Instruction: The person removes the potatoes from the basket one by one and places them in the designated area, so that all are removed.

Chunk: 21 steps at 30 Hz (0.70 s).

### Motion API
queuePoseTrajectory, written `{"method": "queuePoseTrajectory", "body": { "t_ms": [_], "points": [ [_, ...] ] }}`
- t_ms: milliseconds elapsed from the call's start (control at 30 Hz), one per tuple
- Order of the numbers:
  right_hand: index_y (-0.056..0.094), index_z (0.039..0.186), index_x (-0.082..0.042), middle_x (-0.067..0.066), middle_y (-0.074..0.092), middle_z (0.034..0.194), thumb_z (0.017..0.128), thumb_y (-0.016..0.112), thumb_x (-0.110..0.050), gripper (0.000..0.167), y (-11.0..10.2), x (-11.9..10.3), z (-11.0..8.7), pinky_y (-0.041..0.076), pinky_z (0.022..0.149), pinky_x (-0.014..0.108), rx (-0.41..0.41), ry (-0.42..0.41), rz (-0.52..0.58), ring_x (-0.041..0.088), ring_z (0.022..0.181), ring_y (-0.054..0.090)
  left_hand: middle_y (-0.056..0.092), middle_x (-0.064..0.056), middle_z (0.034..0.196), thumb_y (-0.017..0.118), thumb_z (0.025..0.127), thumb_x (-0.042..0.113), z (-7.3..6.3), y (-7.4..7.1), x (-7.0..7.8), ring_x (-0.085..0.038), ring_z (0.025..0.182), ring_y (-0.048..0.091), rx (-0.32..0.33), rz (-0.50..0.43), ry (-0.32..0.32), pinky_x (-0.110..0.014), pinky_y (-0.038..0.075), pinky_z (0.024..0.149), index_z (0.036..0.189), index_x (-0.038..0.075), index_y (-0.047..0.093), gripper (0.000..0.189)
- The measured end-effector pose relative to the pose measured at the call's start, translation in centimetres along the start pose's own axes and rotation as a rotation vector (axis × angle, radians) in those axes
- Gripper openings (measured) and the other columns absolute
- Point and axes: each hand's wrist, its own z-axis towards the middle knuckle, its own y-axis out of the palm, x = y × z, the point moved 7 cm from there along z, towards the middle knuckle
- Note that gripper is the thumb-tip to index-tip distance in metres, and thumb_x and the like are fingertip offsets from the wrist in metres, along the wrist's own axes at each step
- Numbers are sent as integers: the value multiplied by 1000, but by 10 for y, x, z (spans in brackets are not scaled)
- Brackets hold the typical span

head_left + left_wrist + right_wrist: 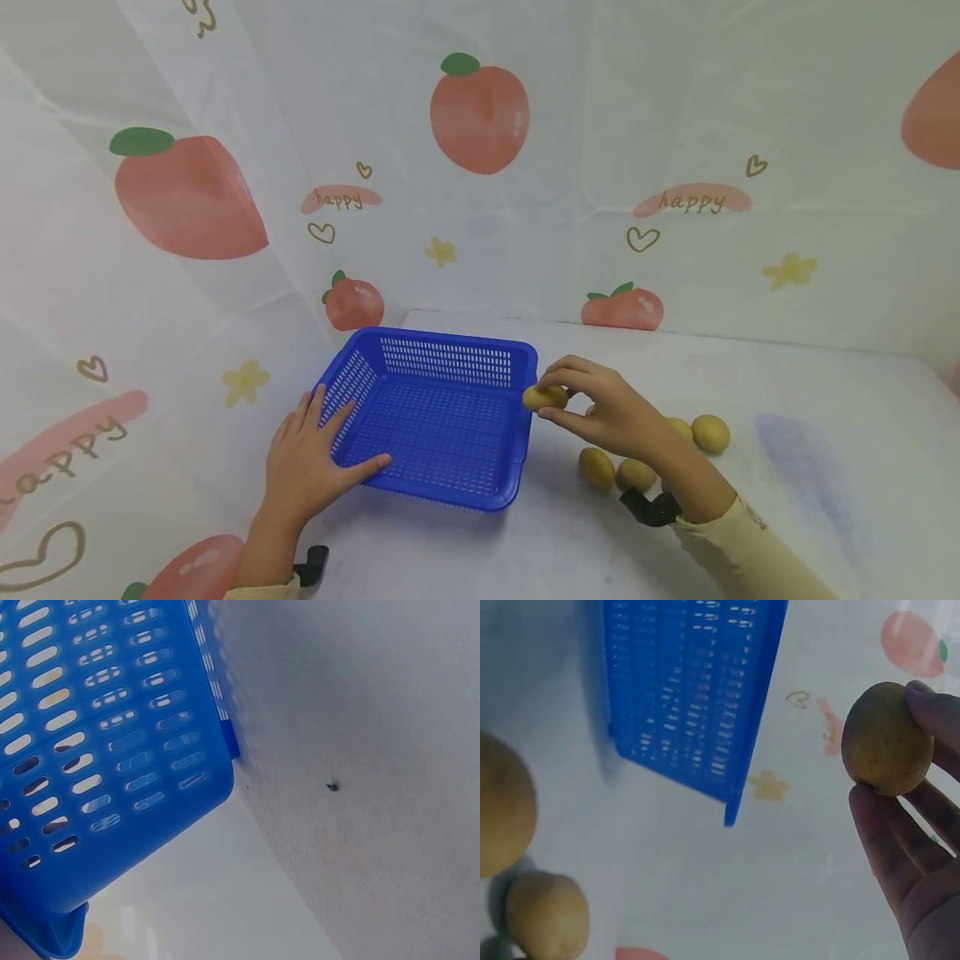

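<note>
My right hand (603,404) pinches a yellow-brown potato (542,398) between thumb and fingertips, at the right rim of a blue plastic basket (450,337). In the right wrist view this potato (885,739) shows small dark spots and is held up off the table. My left hand (307,467) rests on the basket's left side, its fingers spread over the rim and the thumb reaching across the near left corner. The left wrist view is filled mostly by the slotted outer wall of the basket (214,780); that hand is hardly seen there.
Several potatoes lie on the white cloth right of the basket, among them a near one (597,468) and a far right one (711,434). My right forearm partly covers the group. A white fruit-print sheet (540,250) hangs behind and at the left.
</note>
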Motion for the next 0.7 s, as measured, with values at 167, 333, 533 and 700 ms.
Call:
{"method": "queuePoseTrajectory", "body": {
  "t_ms": [167,333,533,700],
  "points": [
    [76,112,-12,-5,72,111,86,88,-6,30,-11,3,-12,60,86,19,30,15,-11,8,98,67,26,-28,173,68,75,88,0,0,0,-53,158,24,-3,0,-1,-75,25,124,156,14,54,111],
    [76,110,-10,-3,72,109,83,88,1,31,-22,6,-23,60,85,17,78,7,-19,9,95,66,26,-28,173,68,75,88,0,0,0,-53,159,24,-2,-5,-1,-74,24,125,156,13,54,112],
    [76,109,-11,-4,72,109,82,88,2,32,-30,11,-36,59,86,14,96,31,-35,7,97,66,26,-28,173,68,75,88,0,-1,0,-53,158,24,1,-12,0,-75,24,125,156,13,55,112],
    [76,109,-12,-3,73,109,80,88,6,36,-37,13,-47,59,85,14,115,46,-48,7,97,67,26,-28,173,68,75,88,0,0,0,-53,158,24,3,-16,-1,-75,24,124,156,14,55,111]
  ]
}}
